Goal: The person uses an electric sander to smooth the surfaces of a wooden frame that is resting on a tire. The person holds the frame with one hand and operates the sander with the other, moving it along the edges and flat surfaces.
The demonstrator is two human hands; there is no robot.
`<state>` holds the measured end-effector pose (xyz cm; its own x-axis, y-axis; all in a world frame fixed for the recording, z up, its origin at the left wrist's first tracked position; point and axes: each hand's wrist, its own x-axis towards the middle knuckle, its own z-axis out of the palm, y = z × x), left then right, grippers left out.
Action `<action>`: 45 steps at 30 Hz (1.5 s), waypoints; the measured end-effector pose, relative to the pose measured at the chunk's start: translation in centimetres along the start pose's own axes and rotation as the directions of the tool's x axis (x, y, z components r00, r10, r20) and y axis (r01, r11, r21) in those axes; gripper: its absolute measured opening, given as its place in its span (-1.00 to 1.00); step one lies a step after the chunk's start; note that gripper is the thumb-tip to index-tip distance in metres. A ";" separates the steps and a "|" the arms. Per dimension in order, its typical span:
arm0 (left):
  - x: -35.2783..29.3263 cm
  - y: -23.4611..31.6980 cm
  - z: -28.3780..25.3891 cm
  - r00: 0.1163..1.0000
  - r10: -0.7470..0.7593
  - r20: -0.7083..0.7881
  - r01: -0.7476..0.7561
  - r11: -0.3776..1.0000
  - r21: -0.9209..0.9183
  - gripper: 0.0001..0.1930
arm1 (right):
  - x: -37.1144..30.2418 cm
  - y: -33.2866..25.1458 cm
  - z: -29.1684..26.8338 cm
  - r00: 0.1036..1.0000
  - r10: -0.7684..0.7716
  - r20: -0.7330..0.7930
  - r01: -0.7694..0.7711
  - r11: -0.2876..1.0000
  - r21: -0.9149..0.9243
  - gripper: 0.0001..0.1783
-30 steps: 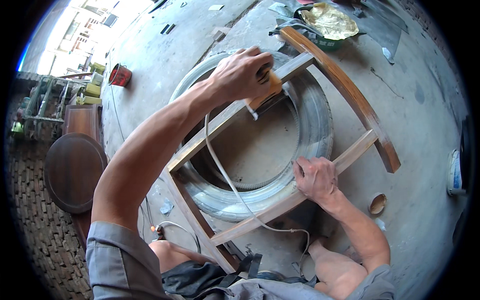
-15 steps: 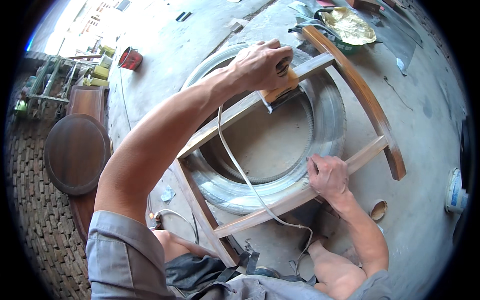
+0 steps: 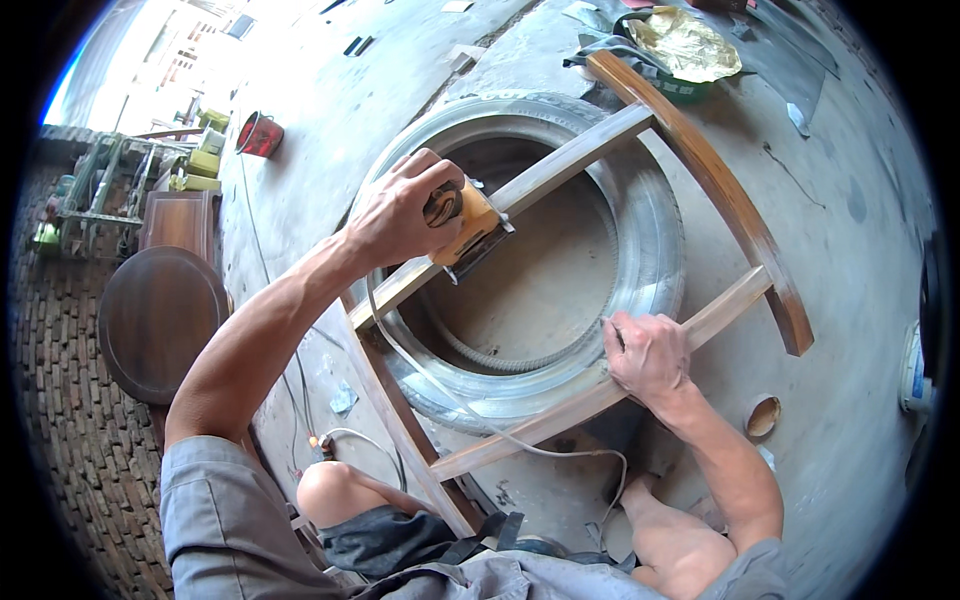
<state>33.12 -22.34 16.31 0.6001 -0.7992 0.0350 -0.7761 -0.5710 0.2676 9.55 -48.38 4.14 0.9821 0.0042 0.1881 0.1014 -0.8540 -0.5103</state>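
Observation:
A wooden frame lies across a large grey tyre (image 3: 655, 230). Its far rail (image 3: 580, 152) and near rail (image 3: 540, 424) join a curved, partly varnished wooden piece (image 3: 705, 170) on the right and a straight piece (image 3: 392, 405) on the left. My left hand (image 3: 405, 208) is closed round an orange-yellow power sander (image 3: 470, 235), whose flat base rests on the far rail, left of its middle. My right hand (image 3: 648, 358) grips the near rail, fingers curled over it. A pale cord (image 3: 440, 388) runs from near the sander over the near rail toward my leg.
Against the brick wall (image 3: 75, 440) at left stands dark furniture with an oval panel (image 3: 163, 325). A red bucket (image 3: 260, 135) sits far left. Gold foil (image 3: 685, 45) covers a green basin at the back right. A white bucket (image 3: 912, 370) stands at far right.
My left hand has slid the sander along the far rail, leftward and toward me. The cord has shifted left with it. My right hand keeps its grip on the near rail.

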 end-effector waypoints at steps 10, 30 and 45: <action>10.5 2.2 3.1 0.980 0.178 -0.086 -0.172 0.982 0.082 -0.58 | -0.1 0.2 0.2 1.000 0.000 -0.001 0.000 1.000 -0.028 -0.80; 1.7 0.1 0.9 0.994 0.101 -0.045 -0.099 0.995 0.031 -0.57 | 0.0 -0.1 0.0 1.000 0.010 0.025 -0.010 1.000 -0.005 -0.80; 11.9 2.8 3.6 0.981 0.179 -0.078 -0.170 0.980 0.106 -0.55 | -0.2 0.8 0.4 0.998 -0.043 -0.046 0.043 0.999 0.000 -0.81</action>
<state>37.40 -34.17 14.00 0.4648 -0.8713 0.1576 -0.8831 -0.4433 0.1538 9.52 -48.86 3.38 0.9686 0.0176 0.2482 0.1440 -0.8531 -0.5015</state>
